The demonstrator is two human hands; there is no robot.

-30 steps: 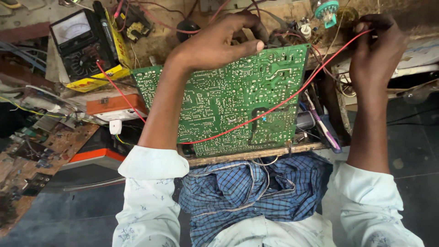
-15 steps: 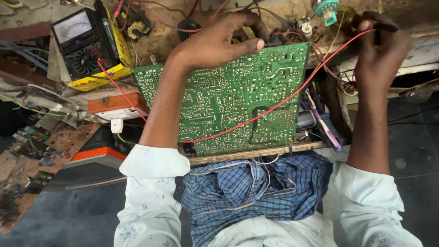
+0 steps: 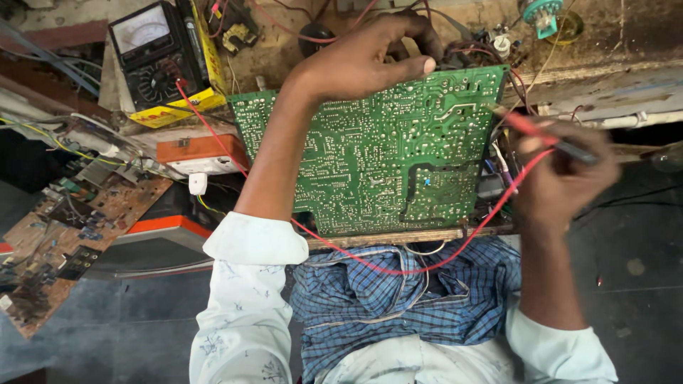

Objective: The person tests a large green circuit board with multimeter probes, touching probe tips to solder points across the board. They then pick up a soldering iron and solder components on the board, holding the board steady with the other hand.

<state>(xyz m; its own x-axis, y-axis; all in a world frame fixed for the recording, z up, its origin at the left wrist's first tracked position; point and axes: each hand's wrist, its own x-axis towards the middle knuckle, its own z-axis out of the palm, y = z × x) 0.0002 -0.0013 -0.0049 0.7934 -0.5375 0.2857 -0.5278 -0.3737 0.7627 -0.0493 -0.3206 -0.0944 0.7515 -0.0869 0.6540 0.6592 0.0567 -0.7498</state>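
Observation:
A large green circuit board (image 3: 370, 163) stands solder side up in front of me, its lower edge on a wooden strip. My left hand (image 3: 370, 60) grips the board's top edge, thumb laid on the solder side. My right hand (image 3: 562, 178) is at the board's right edge, closed on a red test probe (image 3: 523, 124) and a black one (image 3: 576, 151). The red tip points at the board's right side. A red lead (image 3: 398, 269) loops under the board across my blue checked cloth.
A black analog multimeter (image 3: 153, 53) on a yellow box sits at the upper left, red lead plugged in. An orange and white box (image 3: 203, 155) lies beside the board. A brown circuit board (image 3: 64, 235) is at the left. Loose wires and parts crowd the bench top.
My right hand has come down from the upper right to the board's right edge with the probes. My left hand keeps its grip on the board's top.

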